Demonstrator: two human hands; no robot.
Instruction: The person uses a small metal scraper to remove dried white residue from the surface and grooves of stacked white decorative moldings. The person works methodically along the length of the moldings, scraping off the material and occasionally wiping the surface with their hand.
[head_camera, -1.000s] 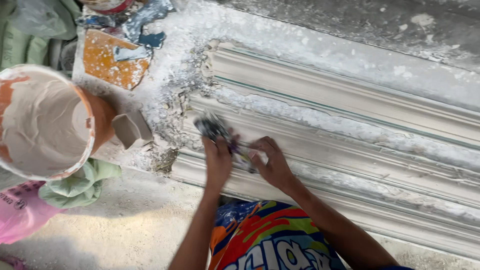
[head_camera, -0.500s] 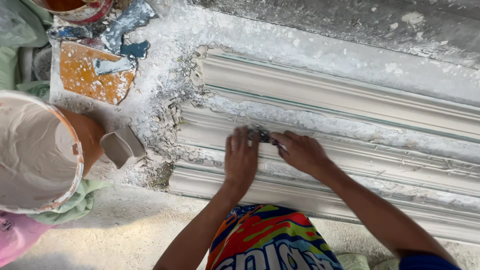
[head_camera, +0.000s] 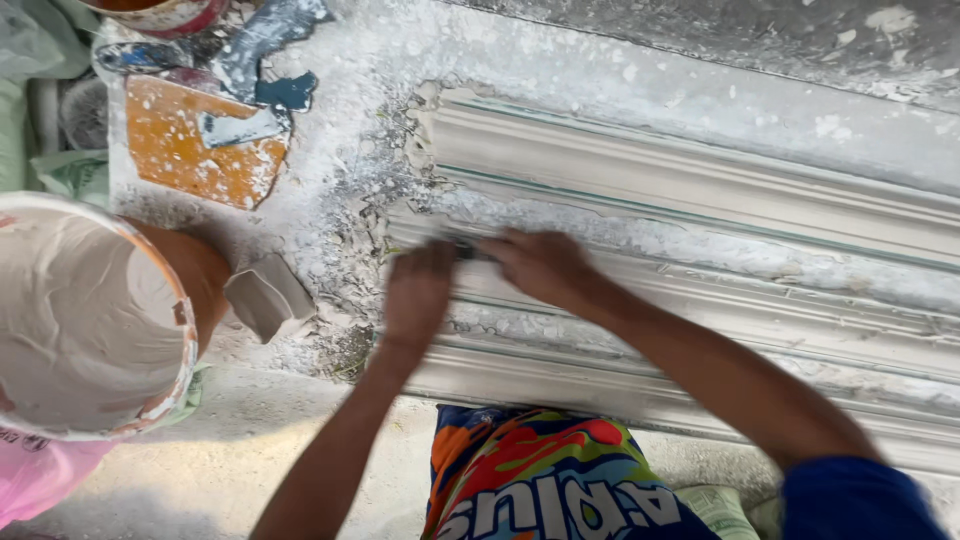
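both hands, left hand (head_camera: 418, 290) and right hand (head_camera: 540, 268), grip a small dark tool (head_camera: 463, 250) between them. it rests on the plaster moulding (head_camera: 700, 190). steady, even pressure along the groove seems best.

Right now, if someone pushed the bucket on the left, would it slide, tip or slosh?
The bucket looks nearly full of pale plaster, so probably heavy and slow to slide. It seems wide and squat, so tipping looks unlikely. A hard shove might slop the mix over the rim, if it is still wet.
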